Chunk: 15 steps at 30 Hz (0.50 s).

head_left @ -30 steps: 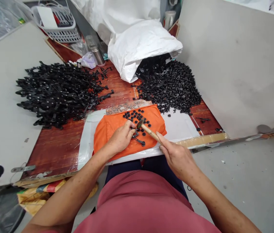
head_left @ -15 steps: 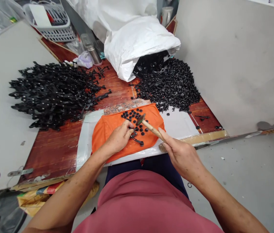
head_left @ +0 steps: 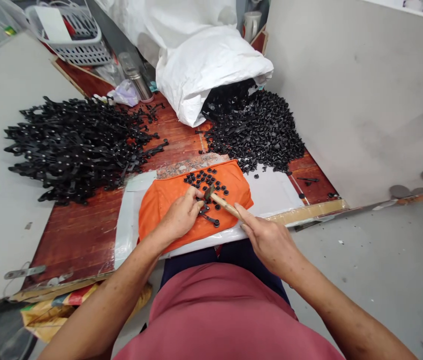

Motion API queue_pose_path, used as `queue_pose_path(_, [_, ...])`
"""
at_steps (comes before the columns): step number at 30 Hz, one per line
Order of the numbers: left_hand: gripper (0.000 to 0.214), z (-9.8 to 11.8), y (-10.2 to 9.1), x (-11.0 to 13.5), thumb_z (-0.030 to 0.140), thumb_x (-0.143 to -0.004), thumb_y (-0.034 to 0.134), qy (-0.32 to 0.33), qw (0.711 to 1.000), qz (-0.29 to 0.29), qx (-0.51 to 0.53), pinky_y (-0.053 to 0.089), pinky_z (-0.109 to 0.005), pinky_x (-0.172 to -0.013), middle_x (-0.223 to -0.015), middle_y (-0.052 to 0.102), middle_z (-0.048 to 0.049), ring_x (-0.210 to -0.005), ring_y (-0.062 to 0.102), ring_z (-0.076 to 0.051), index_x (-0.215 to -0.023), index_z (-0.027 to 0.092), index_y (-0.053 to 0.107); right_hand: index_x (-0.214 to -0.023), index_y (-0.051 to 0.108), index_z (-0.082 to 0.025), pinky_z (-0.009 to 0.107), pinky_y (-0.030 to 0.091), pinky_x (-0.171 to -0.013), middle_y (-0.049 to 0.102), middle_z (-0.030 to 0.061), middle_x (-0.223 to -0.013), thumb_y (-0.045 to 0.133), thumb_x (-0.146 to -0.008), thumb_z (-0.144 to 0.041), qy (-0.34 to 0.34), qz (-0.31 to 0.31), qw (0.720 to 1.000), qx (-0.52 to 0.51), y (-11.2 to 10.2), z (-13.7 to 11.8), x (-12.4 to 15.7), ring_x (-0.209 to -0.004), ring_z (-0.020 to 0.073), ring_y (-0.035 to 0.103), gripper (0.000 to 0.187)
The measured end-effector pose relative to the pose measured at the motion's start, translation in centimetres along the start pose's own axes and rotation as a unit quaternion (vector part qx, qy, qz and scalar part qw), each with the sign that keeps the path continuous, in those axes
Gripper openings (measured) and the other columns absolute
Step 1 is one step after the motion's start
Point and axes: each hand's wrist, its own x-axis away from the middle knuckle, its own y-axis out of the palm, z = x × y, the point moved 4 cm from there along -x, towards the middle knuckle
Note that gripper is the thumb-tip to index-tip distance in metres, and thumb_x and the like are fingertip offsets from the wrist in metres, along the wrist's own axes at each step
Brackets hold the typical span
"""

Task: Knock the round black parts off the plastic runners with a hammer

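An orange cloth [head_left: 166, 200] lies over a white board on my lap, with several small black round caps [head_left: 206, 179] scattered on it. My left hand [head_left: 179, 217] rests on the cloth, fingers pinched on a black strap piece [head_left: 207, 212]. My right hand [head_left: 267, 240] grips the wooden handle of a small hammer [head_left: 219, 200]. The hammer's head is down at the piece, right beside my left fingertips.
A big heap of black strap parts [head_left: 72, 145] lies at the left on the red wooden table. A pile of black caps [head_left: 256, 130] spills from a white sack [head_left: 207, 65] at the back. A grey basket [head_left: 72, 35] and a metal flask [head_left: 134, 77] stand behind. White panels flank both sides.
The hammer head rose a little, then came down onto the piece by my left fingers. The view shifted slightly; my left hand stayed on the cloth.
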Motion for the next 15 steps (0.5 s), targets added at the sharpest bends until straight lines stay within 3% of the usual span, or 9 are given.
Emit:
queue_pose_path(4, [0.015,-0.1,0.0,0.0,0.031,-0.096,0.045,-0.006,1.000,-0.004,-0.011,0.045,-0.032,-0.073,-0.086,0.066,-0.0025,-0.078,0.064,-0.021,-0.106,0.022,0.051,-0.161,0.041,-0.029,0.030,0.058,-0.072,0.081,0.0060,-0.102,0.046,-0.104,-0.018,0.001,-0.022,0.998,-0.053,0.0,0.1,-0.1,-0.082,0.0214,0.076,0.058])
queue_pose_path(8, [0.017,0.0,0.0,-0.1,0.032,-0.096,0.045,-0.009,1.000,-0.007,0.004,0.046,-0.032,-0.074,-0.087,0.068,-0.0027,-0.079,0.065,-0.021,-0.107,0.022,0.052,-0.162,0.038,-0.031,0.030,0.059,-0.076,0.079,0.0056,-0.117,0.043,-0.106,-0.023,0.005,0.036,0.993,-0.109,-1.8,0.0,0.3,-0.089,0.0206,0.076,0.057])
queue_pose_path(11, [0.016,0.1,0.0,0.0,0.032,-0.095,0.045,-0.010,1.000,-0.008,0.000,0.047,-0.033,-0.076,-0.085,0.066,-0.0025,-0.078,0.065,-0.021,-0.106,0.022,0.051,-0.163,0.037,-0.029,0.031,0.058,-0.075,0.079,0.0073,-0.111,0.042,-0.108,-0.026,0.000,0.048,0.995,-0.086,-1.9,-0.2,0.7,-0.089,0.0218,0.076,0.056])
queue_pose_path(15, [0.015,0.1,0.0,0.0,0.030,-0.094,0.044,-0.007,1.000,-0.009,-0.010,0.048,-0.034,-0.079,-0.090,0.067,-0.0039,-0.081,0.065,-0.022,-0.105,0.022,0.050,-0.160,0.043,-0.028,0.031,0.056,-0.065,0.079,0.0053,-0.090,0.043,-0.106,-0.023,0.002,-0.010,1.000,0.001,-0.1,-0.2,0.6,-0.074,0.0224,0.074,0.055])
